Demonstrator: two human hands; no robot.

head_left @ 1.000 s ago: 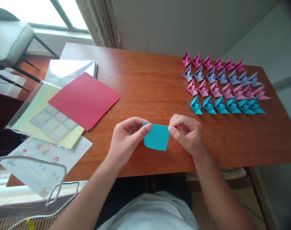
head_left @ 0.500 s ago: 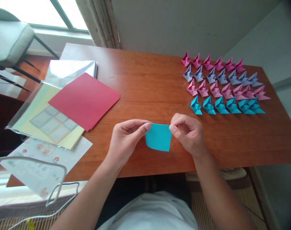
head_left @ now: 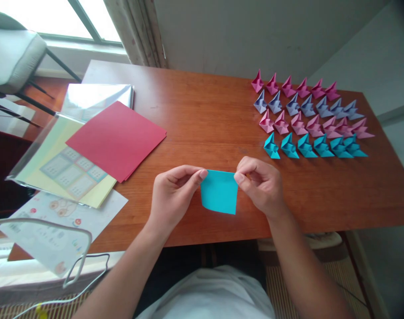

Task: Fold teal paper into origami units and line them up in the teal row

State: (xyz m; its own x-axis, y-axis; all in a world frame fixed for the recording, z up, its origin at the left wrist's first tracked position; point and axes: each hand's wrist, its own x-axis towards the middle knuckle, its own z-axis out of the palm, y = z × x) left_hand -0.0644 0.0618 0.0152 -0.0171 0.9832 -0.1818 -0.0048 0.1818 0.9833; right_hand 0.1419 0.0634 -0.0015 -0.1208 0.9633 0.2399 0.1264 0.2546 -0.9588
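Observation:
A small turquoise sheet of paper hangs between my two hands near the front edge of the table. Its upper left corner is pinched by the thumb and fingers of my left hand. My right hand pinches the upper right corner the same way. The lower edge hangs free and bows slightly. Beyond my right hand stand rows of folded paper figures: turquoise ones nearest, then pink ones, lilac ones and magenta ones farthest back.
On the left of the wooden table lie red paper sheets over a clear packet of pale yellow paper. A printed white sheet sits below, with a white bent frame in front. A chair stands beyond.
The turquoise paper's free lower edge has swung a little, so more of its face shows. Both hands keep their pinch and have hardly moved.

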